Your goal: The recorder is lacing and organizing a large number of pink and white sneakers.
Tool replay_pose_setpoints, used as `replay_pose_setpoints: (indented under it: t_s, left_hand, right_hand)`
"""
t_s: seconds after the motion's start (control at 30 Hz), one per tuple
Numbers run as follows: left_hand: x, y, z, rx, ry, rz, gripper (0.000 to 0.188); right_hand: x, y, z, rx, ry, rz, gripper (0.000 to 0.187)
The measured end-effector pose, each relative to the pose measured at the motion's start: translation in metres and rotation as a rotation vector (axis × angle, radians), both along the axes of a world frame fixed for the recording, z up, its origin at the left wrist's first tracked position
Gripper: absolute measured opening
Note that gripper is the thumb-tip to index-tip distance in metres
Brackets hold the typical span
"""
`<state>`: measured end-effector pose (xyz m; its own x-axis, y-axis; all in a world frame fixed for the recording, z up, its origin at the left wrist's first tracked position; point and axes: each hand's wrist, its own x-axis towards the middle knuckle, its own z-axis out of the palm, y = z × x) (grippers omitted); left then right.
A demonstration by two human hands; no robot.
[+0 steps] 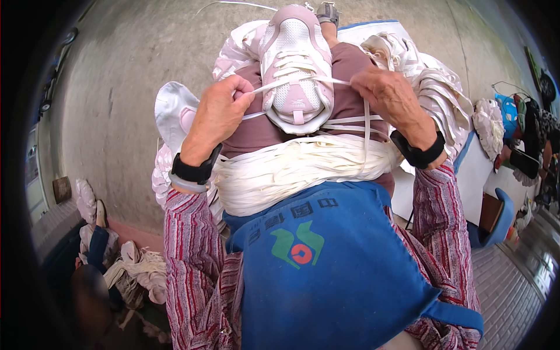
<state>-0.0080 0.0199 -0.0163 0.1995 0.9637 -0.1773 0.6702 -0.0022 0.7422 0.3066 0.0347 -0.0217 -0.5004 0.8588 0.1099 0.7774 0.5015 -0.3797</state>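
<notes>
A white and pink sneaker (pixel 297 102) rests on my lap, its toe pointing away from me. White lacing crosses its upper. My left hand (pixel 219 112) is closed in a pinch on one end of the white shoelace (pixel 281 84), left of the shoe's opening. On the other side, my right hand (pixel 394 104) grips the lace's opposite end with fingers curled. The lace stretches nearly straight between both hands. A thick bundle of loose cream-white laces (pixel 297 166) lies across my thighs, just below the heel.
More pale shoes (pixel 170 114) lie beside my left leg. A heap of white and pink shoes with laces (pixel 440 93) sits at my right. A blue apron (pixel 332 291) covers my front. At far right stands a blue chair (pixel 499 219). Another person's leg (pixel 98 245) shows at lower left.
</notes>
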Motion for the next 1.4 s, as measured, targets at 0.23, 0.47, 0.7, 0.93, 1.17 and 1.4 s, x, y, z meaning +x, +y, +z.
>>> replay_pose_setpoints:
  t_s: [0.23,0.47,0.7,0.93,1.17,1.4]
  left_hand:
    - [0.0,0.005,-0.008,0.037,0.053,0.011,0.013]
    - [0.013,0.006,0.0,0.126,0.007,0.138,0.013]
    - [0.041,0.011,-0.006,0.239,-0.051,0.009,0.01]
    - [0.041,0.015,-0.015,0.246,0.009,-0.076,0.01]
    - [0.045,0.021,-0.013,0.243,0.071,-0.118,0.009]
    - [0.042,0.024,-0.009,0.521,0.156,-0.233,0.008]
  right_hand:
    - [-0.003,-0.013,0.013,-0.137,-0.015,0.013,0.011]
    - [-0.033,0.0,0.001,0.065,0.377,-0.049,0.017]
    - [-0.072,0.011,-0.013,0.08,0.218,-0.022,0.013]
    - [-0.085,0.005,-0.006,0.083,-0.009,-0.039,0.01]
    - [-0.074,0.018,-0.021,-0.077,0.298,0.006,0.008]
    - [-0.079,0.011,-0.023,0.141,0.267,0.063,0.007]
